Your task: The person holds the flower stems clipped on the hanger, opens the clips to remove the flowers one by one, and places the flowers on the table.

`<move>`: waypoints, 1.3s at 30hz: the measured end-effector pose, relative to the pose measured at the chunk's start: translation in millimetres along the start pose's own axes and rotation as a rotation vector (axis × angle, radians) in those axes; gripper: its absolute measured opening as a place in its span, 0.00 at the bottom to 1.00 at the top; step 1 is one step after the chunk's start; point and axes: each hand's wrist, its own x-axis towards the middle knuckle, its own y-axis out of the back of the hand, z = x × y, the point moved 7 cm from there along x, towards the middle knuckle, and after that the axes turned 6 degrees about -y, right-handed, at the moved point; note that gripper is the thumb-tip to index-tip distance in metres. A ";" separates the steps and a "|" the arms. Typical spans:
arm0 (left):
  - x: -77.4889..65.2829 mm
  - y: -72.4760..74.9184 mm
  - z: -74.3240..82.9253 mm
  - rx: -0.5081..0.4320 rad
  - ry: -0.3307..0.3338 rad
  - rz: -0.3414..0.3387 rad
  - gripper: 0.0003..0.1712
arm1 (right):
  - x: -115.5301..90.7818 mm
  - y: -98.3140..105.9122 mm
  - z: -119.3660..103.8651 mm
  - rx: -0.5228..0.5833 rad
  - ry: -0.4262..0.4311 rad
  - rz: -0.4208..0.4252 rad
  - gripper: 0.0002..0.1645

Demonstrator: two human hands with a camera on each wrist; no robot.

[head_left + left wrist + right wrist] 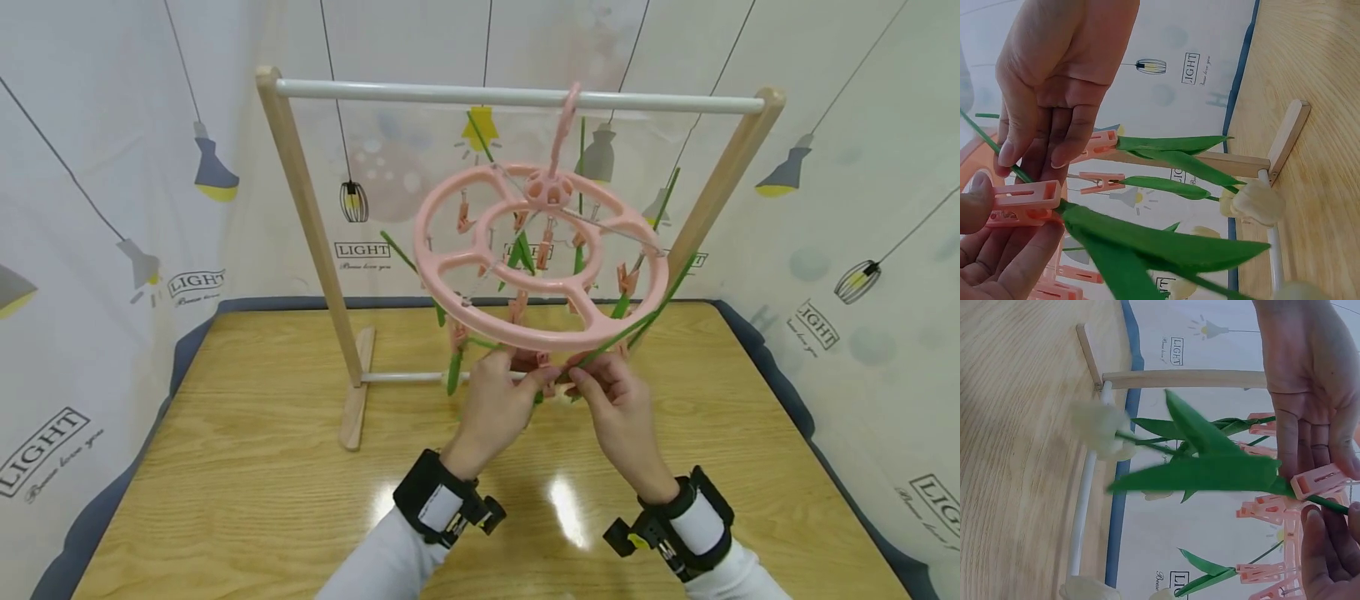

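Note:
A round pink clip hanger (517, 335) hangs from the white bar (420, 94) of a wooden-sided rack. At its near rim, my left hand (498, 404) grips a pink clothespin (1022, 203) between thumb and fingers. Just to the right, my right hand (618, 408) pinches the green stem of a white artificial tulip (1100, 431). That stem runs through the clothespin's jaws and slants up to the right past the rim. Below the clothespin, the tulip's long green leaves (1166, 237) and its bloom point down toward the table.
Other clothespins (627, 279) around the hanger hold more white tulips (1257, 203), stems up and blooms down. The rack's wooden foot (356, 392) and lower white rod (401, 377) stand on the wood-grain table (247, 467). A lamp-print cloth (300, 208) hangs behind.

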 end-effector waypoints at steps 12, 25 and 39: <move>-0.2 8.0 -1.3 -0.007 -0.062 0.063 0.26 | 2.0 -6.6 -7.9 -0.046 0.093 -0.118 0.09; 1.3 14.9 -7.0 0.048 -0.034 0.072 0.16 | 6.7 19.2 -18.2 0.019 0.176 -0.111 0.11; -0.6 20.2 -15.2 -0.145 -0.001 0.039 0.17 | 14.5 39.9 -18.6 0.061 0.171 -0.116 0.12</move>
